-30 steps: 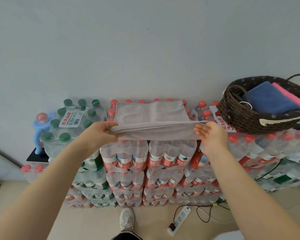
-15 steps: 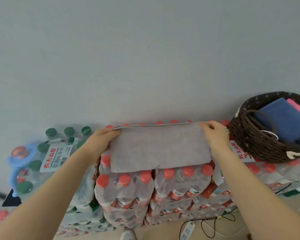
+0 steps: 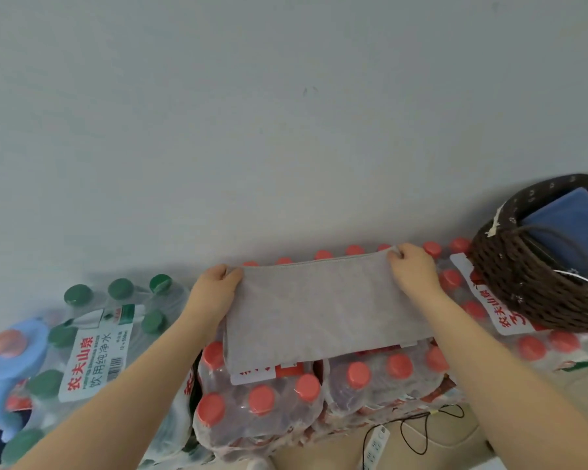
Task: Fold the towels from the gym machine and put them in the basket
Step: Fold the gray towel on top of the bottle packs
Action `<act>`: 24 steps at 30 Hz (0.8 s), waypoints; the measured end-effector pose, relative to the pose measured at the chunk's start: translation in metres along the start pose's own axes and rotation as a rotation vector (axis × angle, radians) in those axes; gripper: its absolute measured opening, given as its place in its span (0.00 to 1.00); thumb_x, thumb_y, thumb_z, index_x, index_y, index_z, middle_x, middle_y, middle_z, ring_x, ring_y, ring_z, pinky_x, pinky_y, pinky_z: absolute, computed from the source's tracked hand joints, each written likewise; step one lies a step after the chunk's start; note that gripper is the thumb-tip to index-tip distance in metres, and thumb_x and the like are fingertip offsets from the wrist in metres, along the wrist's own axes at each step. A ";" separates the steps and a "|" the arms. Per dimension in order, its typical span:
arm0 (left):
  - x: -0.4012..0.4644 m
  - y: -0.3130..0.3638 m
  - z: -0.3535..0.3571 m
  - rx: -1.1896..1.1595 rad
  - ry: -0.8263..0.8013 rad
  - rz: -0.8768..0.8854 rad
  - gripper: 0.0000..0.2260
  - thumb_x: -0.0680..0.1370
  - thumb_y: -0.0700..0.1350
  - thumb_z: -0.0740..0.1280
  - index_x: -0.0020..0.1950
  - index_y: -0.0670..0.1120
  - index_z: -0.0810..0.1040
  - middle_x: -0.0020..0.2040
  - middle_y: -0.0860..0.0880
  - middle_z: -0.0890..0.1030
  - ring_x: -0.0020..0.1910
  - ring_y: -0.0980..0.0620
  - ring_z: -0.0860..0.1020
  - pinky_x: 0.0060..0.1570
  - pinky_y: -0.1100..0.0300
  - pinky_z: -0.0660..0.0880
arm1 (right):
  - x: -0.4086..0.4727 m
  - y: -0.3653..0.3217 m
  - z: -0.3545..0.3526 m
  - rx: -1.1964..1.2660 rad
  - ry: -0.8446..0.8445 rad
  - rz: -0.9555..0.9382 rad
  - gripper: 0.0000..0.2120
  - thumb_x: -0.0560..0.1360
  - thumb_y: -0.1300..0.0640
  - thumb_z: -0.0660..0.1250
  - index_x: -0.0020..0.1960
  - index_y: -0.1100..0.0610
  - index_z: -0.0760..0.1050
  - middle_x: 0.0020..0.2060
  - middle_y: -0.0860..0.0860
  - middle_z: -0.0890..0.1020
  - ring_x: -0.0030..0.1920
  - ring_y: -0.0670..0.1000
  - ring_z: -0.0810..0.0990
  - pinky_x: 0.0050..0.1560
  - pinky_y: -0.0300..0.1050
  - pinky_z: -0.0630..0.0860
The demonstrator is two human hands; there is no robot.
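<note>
Grey towel (image 3: 323, 310) lay folded flat atop red-capped bottle packs (image 3: 262, 412). Left hand (image 3: 214, 293) pinched far-left corner, right hand (image 3: 413, 269) pinched far-right corner. Wicker basket (image 3: 530, 293) at stack's right end.

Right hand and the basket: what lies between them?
Head view: red bottle caps and a white pack label lie between the right hand and basket.

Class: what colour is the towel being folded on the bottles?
Plain grey flat towel, clearest in the head view.

- Both hands, left hand (image 3: 214, 293) and right hand (image 3: 413, 269), carried the grey towel's (image 3: 319, 310) near edge over to its far edge.
- The towel ended flat, folded in half, on the bottle packs (image 3: 262, 408).
</note>
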State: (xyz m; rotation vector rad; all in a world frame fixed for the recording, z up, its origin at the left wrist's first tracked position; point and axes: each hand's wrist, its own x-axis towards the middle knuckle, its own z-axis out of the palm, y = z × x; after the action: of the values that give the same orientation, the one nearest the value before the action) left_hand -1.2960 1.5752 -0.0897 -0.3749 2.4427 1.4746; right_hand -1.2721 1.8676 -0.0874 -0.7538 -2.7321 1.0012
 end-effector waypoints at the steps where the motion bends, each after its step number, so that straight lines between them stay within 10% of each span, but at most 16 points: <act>1: -0.001 0.002 -0.002 -0.001 0.004 0.002 0.13 0.78 0.47 0.61 0.46 0.36 0.75 0.39 0.41 0.76 0.38 0.47 0.73 0.40 0.53 0.69 | -0.002 0.001 0.001 0.024 0.017 -0.024 0.10 0.78 0.62 0.57 0.39 0.61 0.71 0.40 0.60 0.77 0.45 0.59 0.75 0.42 0.46 0.65; 6: -0.010 0.007 -0.020 0.270 -0.073 0.127 0.08 0.74 0.41 0.61 0.35 0.41 0.71 0.32 0.44 0.72 0.32 0.47 0.70 0.34 0.58 0.68 | -0.026 0.019 -0.015 0.471 -0.119 -0.063 0.16 0.71 0.71 0.56 0.33 0.53 0.72 0.32 0.48 0.73 0.36 0.47 0.69 0.38 0.40 0.64; 10: -0.019 0.042 -0.004 0.495 0.001 0.445 0.06 0.74 0.39 0.62 0.49 0.42 0.76 0.48 0.45 0.75 0.46 0.46 0.74 0.46 0.57 0.69 | -0.047 0.019 -0.036 0.390 -0.461 -0.044 0.14 0.57 0.66 0.56 0.20 0.51 0.73 0.31 0.48 0.78 0.34 0.45 0.74 0.36 0.34 0.69; 14: -0.022 0.088 0.058 0.467 -0.279 0.694 0.11 0.75 0.35 0.59 0.53 0.38 0.77 0.53 0.40 0.79 0.53 0.43 0.75 0.49 0.61 0.65 | -0.046 0.014 -0.037 0.309 -0.467 0.054 0.28 0.74 0.71 0.56 0.16 0.58 0.71 0.34 0.55 0.80 0.35 0.47 0.78 0.35 0.33 0.70; 19: 0.000 0.117 0.138 0.659 -0.566 0.743 0.15 0.81 0.41 0.54 0.65 0.41 0.71 0.66 0.41 0.73 0.64 0.44 0.71 0.60 0.59 0.64 | -0.051 0.023 -0.016 0.148 -0.034 0.072 0.16 0.75 0.57 0.66 0.30 0.60 0.69 0.29 0.55 0.74 0.32 0.49 0.70 0.35 0.44 0.65; 21: 0.012 0.124 0.159 0.767 -0.566 0.711 0.15 0.82 0.43 0.54 0.66 0.39 0.69 0.67 0.39 0.71 0.66 0.43 0.70 0.61 0.57 0.64 | -0.052 0.024 -0.007 0.092 0.035 0.074 0.03 0.74 0.59 0.66 0.41 0.57 0.73 0.41 0.52 0.76 0.41 0.50 0.74 0.41 0.42 0.67; 24: 0.027 0.126 0.177 0.930 -0.504 0.679 0.17 0.81 0.48 0.56 0.63 0.37 0.70 0.65 0.37 0.72 0.64 0.41 0.71 0.61 0.53 0.66 | -0.049 0.024 -0.001 0.015 0.053 0.137 0.13 0.75 0.58 0.65 0.57 0.61 0.73 0.53 0.56 0.75 0.53 0.55 0.75 0.48 0.43 0.69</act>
State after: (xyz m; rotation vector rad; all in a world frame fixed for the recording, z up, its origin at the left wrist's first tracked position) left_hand -1.3496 1.7866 -0.0754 0.9499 2.5484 0.3280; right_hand -1.2198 1.8599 -0.0998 -0.9621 -2.6547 1.0114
